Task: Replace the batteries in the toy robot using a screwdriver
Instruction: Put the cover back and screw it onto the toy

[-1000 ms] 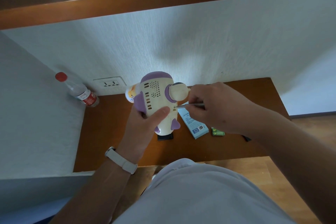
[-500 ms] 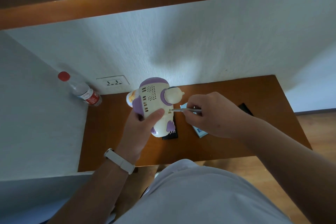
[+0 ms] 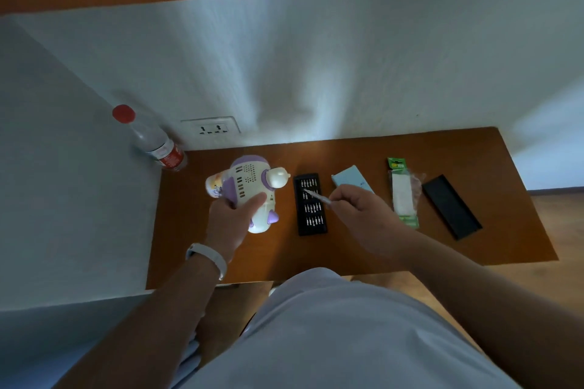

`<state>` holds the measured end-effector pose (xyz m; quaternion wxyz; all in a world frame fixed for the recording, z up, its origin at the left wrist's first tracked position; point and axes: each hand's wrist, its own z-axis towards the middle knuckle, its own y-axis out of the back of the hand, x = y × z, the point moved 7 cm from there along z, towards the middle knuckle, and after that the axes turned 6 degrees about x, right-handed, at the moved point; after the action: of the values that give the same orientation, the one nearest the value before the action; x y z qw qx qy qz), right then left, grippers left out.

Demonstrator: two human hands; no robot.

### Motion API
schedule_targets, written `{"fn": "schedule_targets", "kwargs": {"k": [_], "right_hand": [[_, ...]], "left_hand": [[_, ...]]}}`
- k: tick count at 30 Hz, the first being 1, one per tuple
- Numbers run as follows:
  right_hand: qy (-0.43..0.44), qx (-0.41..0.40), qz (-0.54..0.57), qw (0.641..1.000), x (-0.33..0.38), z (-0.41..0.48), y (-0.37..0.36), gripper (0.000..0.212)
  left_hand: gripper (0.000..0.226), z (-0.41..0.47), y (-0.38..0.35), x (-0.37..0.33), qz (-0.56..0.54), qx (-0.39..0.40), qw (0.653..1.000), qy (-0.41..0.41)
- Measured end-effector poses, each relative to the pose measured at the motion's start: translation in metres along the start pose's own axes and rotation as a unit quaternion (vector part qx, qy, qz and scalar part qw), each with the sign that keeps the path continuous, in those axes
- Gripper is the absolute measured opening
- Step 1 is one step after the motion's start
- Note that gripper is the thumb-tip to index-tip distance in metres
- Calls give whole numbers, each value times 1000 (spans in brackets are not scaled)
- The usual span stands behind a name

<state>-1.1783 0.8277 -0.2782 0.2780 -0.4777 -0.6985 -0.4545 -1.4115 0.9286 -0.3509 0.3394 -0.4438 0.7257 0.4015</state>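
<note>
Fingers (image 3: 251, 203) of left hand (image 3: 232, 226) curl round toy robot (image 3: 252, 186), thumb across its slotted cream back. Robot is held tilted, head toward 12 o'clock, over the 9 o'clock part of table (image 3: 347, 253). At robot's 3 o'clock, right hand (image 3: 360, 215) pinches screwdriver (image 3: 317, 196), tip aimed at 10 o'clock over open black bit tray (image 3: 311, 224).

Onward toward 3 o'clock lie pale blue box (image 3: 350, 178), green-edged battery pack (image 3: 402, 199) and black lid (image 3: 452, 207).

Table is brown wood, set in a corner of white walls (image 3: 316, 73). Wall socket (image 3: 210, 128) at 11 o'clock, red-capped bottle (image 3: 151, 142) in the 10 o'clock corner. Wooden floor (image 3: 562, 205) shows past the 3 o'clock edge.

Light is dim: bit shapes and pack print unreadable. Cannot tell whether robot touches table. Blue box is partly behind right hand.

White band (image 3: 207, 257) on left wrist. Both hands reach in from 6 o'clock over pale clothing (image 3: 347, 341).
</note>
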Motion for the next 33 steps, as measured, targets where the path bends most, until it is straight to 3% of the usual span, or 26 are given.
{"fn": "schedule_targets", "kwargs": {"k": [9, 17, 24, 33], "right_hand": [[-73, -15, 98, 992, -19, 14, -24, 25], [-89, -30, 108, 990, -27, 19, -27, 30], [-102, -18, 112, 988, -34, 19, -30, 23], [-99, -3, 112, 989, -30, 18, -23, 21]], "left_hand": [[70, 26, 15, 34, 68, -48, 995, 53], [76, 33, 13, 39, 46, -50, 996, 59], [41, 37, 9, 46, -21, -33, 999, 37], [48, 30, 23, 40, -8, -82, 997, 7]]}}
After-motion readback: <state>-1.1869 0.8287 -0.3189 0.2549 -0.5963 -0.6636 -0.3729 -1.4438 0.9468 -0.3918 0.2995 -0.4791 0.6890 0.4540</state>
